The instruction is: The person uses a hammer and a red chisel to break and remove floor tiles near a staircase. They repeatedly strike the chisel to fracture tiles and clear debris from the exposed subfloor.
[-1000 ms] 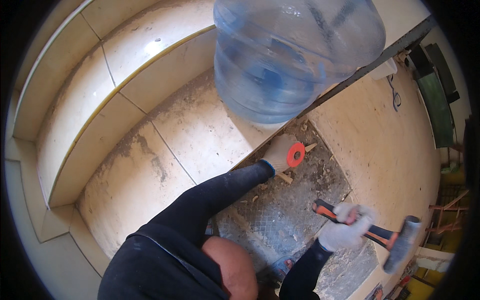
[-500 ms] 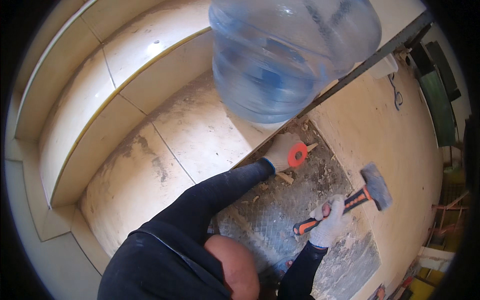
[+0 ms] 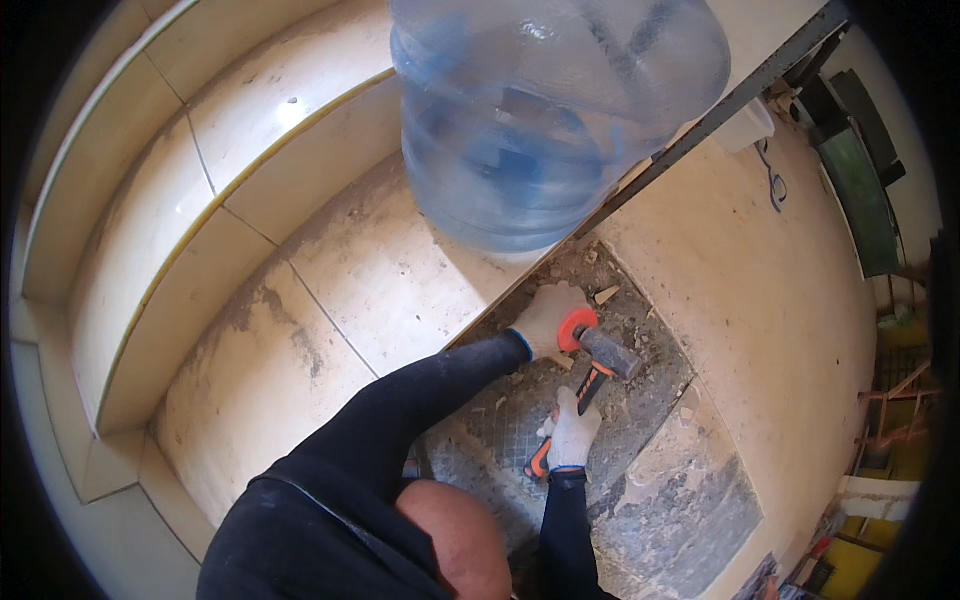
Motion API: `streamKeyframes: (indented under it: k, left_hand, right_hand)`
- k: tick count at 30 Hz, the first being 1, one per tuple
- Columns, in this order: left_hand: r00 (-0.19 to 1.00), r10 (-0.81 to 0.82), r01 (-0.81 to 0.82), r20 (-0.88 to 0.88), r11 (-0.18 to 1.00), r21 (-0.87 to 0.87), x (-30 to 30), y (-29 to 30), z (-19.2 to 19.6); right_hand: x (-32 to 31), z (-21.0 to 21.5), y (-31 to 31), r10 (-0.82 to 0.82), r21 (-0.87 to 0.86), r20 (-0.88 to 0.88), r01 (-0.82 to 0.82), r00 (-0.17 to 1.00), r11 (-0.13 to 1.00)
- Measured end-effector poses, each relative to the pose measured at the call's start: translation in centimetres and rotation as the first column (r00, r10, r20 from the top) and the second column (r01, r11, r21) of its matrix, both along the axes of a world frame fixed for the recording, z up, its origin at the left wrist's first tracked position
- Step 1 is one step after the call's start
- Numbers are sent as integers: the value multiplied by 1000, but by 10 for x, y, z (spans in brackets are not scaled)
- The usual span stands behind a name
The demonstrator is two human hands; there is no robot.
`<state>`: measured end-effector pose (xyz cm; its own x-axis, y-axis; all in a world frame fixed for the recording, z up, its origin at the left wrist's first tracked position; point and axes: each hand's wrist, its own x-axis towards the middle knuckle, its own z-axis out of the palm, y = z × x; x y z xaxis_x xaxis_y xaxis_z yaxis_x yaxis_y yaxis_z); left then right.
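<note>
My left hand (image 3: 547, 318), in a pale work glove with a blue cuff, is closed round a chisel with a round red-orange hand guard (image 3: 570, 326); its blade is hidden. A small sledgehammer (image 3: 612, 354) with a black and orange handle is in my gloved right hand (image 3: 575, 432), fingers wrapped round the grip. The hammer's head is right at the guard, seemingly against the chisel's top end. Under both hands lies a rough patch of broken floor (image 3: 640, 330), with grey mortar and chips.
A big bluish clear water bottle (image 3: 500, 190) stands on the tiled step (image 3: 330, 290) beyond my left hand. A dark metal bar (image 3: 720, 115) slants past it. Beige floor tiles (image 3: 770, 330) border the broken patch on the right. A tile shard (image 3: 606, 295) lies near the chisel.
My right hand has swung the sledgehammer leftward, bringing its head from out over the right-hand tiles to the chisel's guard. My left hand still grips the chisel; the view has shifted slightly.
</note>
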<state>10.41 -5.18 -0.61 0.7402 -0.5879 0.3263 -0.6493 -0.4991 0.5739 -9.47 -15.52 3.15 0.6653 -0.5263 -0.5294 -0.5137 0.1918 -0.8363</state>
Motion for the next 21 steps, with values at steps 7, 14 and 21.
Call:
streamKeyframes:
  k: [7, 14, 21]
  left_hand:
    - [993, -70, 76, 97, 995, -65, 25, -23, 6]
    - [998, 44, -47, -39, 997, -68, 59, -41, -10]
    - [988, 106, -139, -110, 920, -365, 57, -40, -8]
  right_hand:
    - [2, 5, 0, -168, 183, -58, 176, 984, 967]
    - [29, 84, -12, -155, -41, 84, 159, 984, 986]
    - [78, 94, 0, -376, -114, 511, 495, 772, 861]
